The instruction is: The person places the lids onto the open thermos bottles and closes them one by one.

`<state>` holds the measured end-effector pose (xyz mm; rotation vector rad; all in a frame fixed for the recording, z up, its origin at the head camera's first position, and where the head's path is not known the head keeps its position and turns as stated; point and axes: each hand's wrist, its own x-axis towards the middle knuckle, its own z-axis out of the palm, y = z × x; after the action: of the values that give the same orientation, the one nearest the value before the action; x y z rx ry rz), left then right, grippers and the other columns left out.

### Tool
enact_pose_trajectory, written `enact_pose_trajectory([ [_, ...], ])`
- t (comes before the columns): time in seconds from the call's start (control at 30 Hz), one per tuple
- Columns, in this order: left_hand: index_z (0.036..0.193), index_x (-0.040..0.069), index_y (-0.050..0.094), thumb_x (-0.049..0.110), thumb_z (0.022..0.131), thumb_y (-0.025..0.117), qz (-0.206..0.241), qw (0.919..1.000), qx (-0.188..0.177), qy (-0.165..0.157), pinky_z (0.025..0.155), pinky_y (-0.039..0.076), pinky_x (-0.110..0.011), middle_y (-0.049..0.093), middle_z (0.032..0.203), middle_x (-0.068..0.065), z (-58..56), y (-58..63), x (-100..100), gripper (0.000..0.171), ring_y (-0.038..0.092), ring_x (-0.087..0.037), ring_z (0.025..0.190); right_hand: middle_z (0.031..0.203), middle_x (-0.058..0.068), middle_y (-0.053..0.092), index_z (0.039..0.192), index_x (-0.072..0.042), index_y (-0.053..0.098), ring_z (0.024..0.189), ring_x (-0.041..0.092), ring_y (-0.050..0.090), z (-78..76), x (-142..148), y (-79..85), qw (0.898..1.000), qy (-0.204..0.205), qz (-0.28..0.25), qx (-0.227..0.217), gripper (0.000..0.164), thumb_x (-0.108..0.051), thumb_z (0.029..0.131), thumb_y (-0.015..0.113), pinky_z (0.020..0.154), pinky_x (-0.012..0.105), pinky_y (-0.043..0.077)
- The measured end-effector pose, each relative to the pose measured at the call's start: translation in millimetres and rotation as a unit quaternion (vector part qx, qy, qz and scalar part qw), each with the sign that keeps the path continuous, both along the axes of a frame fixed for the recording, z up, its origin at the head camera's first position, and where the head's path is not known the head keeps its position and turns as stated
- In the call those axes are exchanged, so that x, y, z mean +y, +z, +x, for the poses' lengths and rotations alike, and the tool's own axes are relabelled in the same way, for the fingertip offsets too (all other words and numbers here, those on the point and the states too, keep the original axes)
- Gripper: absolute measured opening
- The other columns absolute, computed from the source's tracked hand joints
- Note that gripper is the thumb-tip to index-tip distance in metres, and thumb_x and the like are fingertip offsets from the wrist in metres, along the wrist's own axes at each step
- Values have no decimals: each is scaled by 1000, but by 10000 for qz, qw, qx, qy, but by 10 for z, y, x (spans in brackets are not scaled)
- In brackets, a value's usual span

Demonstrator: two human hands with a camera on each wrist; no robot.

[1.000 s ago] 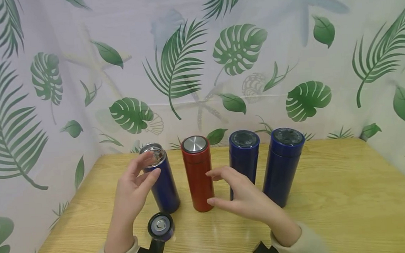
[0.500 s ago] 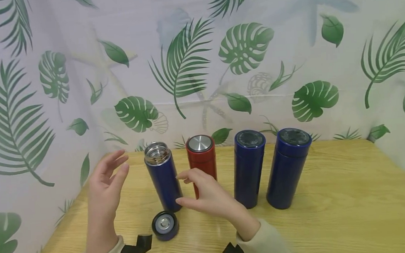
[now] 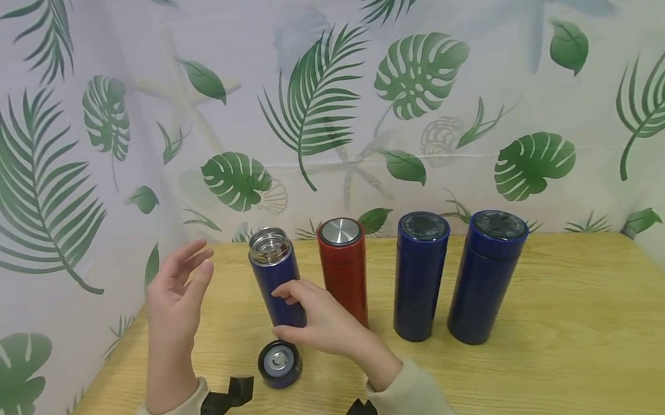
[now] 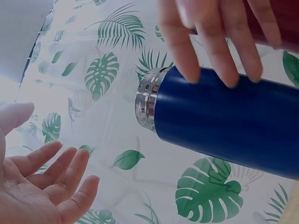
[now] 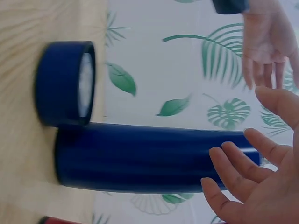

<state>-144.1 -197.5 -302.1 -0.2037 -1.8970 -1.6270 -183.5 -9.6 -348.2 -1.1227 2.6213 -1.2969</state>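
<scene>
An uncapped blue thermos bottle (image 3: 280, 280) stands upright on the left, its bare steel neck (image 4: 148, 99) showing. My right hand (image 3: 322, 319) is in front of its body with thumb and fingers spread apart. In the right wrist view the fingers (image 5: 238, 170) overlap the bottle's upper part. Left of the bottle, my left hand (image 3: 173, 300) is raised beside the neck, fingers loosely bent and holding nothing. The removed blue lid (image 3: 280, 364) lies inner side up on the table, just in front of the bottle.
A red thermos (image 3: 343, 264) with a silver top stands right of the uncapped one, partly behind my right hand. Two capped blue thermoses, one nearer (image 3: 421, 278) and one farther right (image 3: 487, 280), follow in the row. A leaf-patterned cloth (image 3: 331, 188) hangs behind the wooden table (image 3: 591, 318).
My left hand has drawn back leftward from the bottle's mouth. My right hand has moved left from the red thermos to the uncapped blue one. The head view has shifted slightly.
</scene>
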Motion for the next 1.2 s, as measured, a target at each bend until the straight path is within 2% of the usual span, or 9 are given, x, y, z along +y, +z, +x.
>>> enact_pose_trajectory([
  [0.23,118,-3,50,4,87,53,-117,9997,-190,-12,90,39,-27,52,111,-6,-27,-14,16,31,51,-12,103,113,5,54,117,-7,51,101,14,51,-82,-81,-195,9979,330,560,2,45,-22,77,68,83,25,42],
  [0.4,118,-4,49,4,87,53,-129,9996,-253,-69,90,39,-30,51,112,-7,-42,-23,10,32,50,-12,102,117,3,54,120,-9,50,104,12,50,-81,-148,-294,9923,502,1080,336,50,-24,77,69,85,25,42],
  [0.6,118,-2,50,4,88,53,-149,9995,-245,-137,89,39,-27,50,112,-4,-49,-32,2,31,50,-12,102,118,1,53,120,-8,50,109,11,48,-65,-220,-369,9844,759,1523,441,49,-23,77,68,88,25,39],
  [0.9,118,-6,48,1,88,51,-244,9992,-208,-257,84,41,-20,47,117,-11,-78,-42,6,31,50,-13,103,120,-1,51,122,-9,50,108,8,47,-57,-260,-475,9746,1067,1947,291,52,-27,77,70,85,21,40],
  [1.2,121,-6,45,3,88,52,-513,9976,-353,-301,83,40,-19,46,119,-10,-96,-53,-11,34,48,-12,104,134,8,39,127,-7,45,121,16,37,-67,-279,-555,9559,1374,2585,243,55,-23,79,67,98,30,30],
])
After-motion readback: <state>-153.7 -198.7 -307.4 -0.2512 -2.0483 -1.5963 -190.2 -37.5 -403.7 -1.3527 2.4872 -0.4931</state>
